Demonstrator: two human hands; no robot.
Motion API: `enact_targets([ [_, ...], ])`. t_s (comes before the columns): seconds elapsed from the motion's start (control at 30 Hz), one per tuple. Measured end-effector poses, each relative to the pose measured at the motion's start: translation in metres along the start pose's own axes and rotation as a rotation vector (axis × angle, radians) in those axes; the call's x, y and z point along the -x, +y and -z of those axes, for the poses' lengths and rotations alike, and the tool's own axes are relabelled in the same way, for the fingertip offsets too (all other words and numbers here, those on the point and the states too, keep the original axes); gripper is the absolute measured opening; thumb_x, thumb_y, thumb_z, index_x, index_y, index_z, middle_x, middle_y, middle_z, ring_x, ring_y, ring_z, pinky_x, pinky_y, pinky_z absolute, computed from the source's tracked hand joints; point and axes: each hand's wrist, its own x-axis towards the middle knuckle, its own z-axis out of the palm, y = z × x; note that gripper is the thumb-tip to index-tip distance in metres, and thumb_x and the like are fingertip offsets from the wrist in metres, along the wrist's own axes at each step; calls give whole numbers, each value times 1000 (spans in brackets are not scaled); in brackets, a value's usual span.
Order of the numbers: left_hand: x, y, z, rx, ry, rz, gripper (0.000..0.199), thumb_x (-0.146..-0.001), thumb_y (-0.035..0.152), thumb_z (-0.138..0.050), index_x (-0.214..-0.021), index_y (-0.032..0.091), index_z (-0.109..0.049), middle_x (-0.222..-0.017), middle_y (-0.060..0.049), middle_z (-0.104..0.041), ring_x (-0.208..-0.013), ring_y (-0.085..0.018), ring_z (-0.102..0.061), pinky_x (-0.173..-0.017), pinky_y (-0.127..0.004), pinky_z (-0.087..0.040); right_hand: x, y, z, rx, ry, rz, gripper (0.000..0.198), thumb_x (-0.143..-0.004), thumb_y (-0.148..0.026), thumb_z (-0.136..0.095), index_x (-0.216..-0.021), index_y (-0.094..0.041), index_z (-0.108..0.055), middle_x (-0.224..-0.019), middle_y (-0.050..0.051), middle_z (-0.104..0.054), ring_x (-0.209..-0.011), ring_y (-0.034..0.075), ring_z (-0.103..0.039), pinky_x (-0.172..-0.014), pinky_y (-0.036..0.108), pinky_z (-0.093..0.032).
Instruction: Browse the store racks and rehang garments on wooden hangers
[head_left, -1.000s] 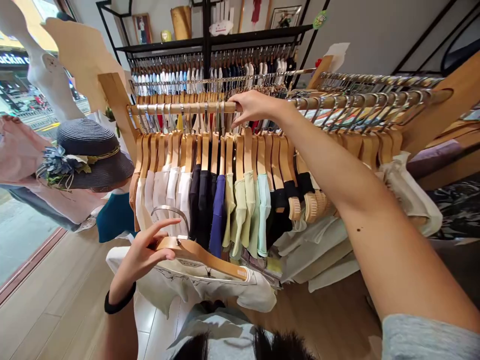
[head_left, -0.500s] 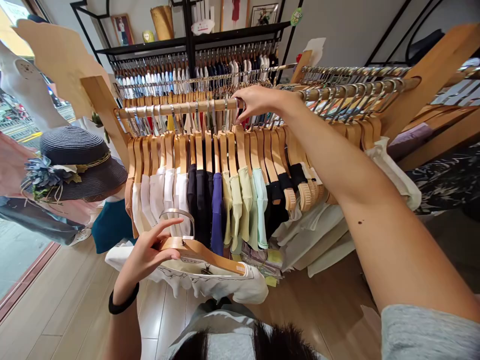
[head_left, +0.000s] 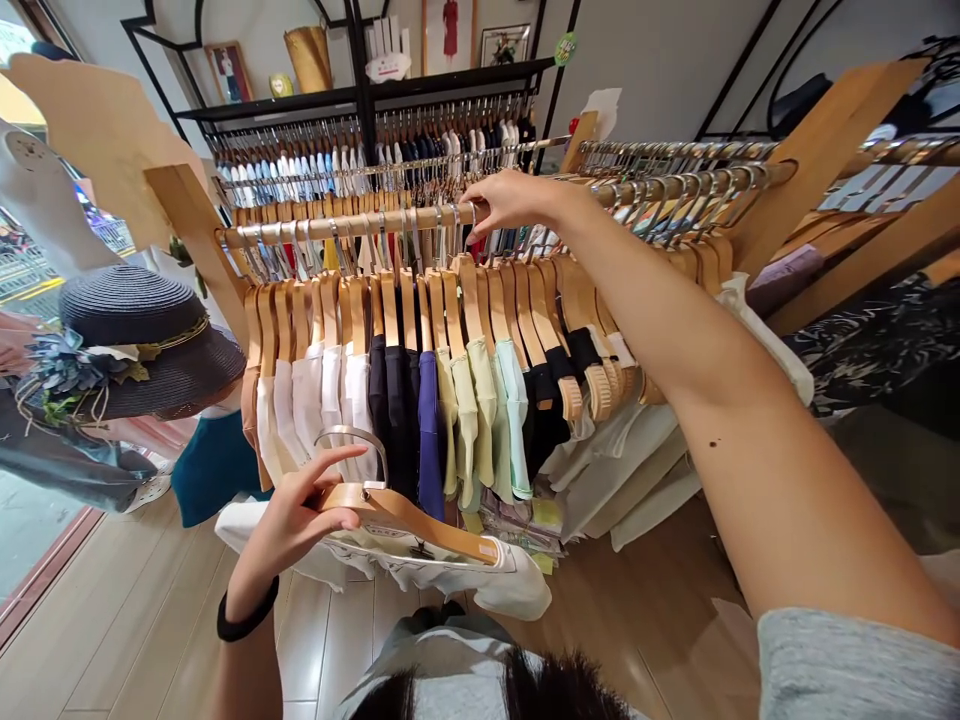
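Low in front of me, my left hand [head_left: 277, 530] grips a wooden clothes hanger [head_left: 427, 530] just beside its metal hook. From that hanger droops a white top [head_left: 517, 585], tilted down to the right. Up at the wooden rail [head_left: 352, 225], my right hand [head_left: 514, 203] is closed around hanger hooks, fingers over the top and thumb below. Its fingertips partly cover the hooks, so how many it holds I cannot tell. Directly under it hangs a wooden hanger [head_left: 471, 300] with a pale green top [head_left: 480, 385].
White, black, purple [head_left: 429, 430] and mint garments hang close together along the rail. A dark straw hat [head_left: 135, 320] with blue flowers is at the left, near a white mannequin [head_left: 37, 190]. Behind stands another full clothes rack [head_left: 300, 165] under a black shelf [head_left: 285, 100].
My view has shifted slightly, so the rack appears further left. The white top in my left hand has swung a little to the right and down. My right hand stays at the rail.
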Motion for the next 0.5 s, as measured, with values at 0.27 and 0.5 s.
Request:
enact_targets([
  [0.27, -4, -3, -2, 1, -11, -49, 77, -85, 67, -72, -138, 12, -63, -64, 4, -49, -56, -10, -29, -51, -19, -28, 7, -14, 2, -49, 14, -16, 32, -88, -39, -81, -104, -16, -67, -97, 8, -66, -82, 24, -58, -73, 35, -45],
  [0.5, -1, -3, -1, -10, -9, -61, 75, -86, 67, -71, -136, 13, -64, -62, 5, -45, -56, -10, -28, -49, -19, -25, 11, 11, 4, -46, -13, -86, 76, -81, -45, -86, -143, -12, -58, -138, 16, -60, -123, 38, -57, -99, 50, -49],
])
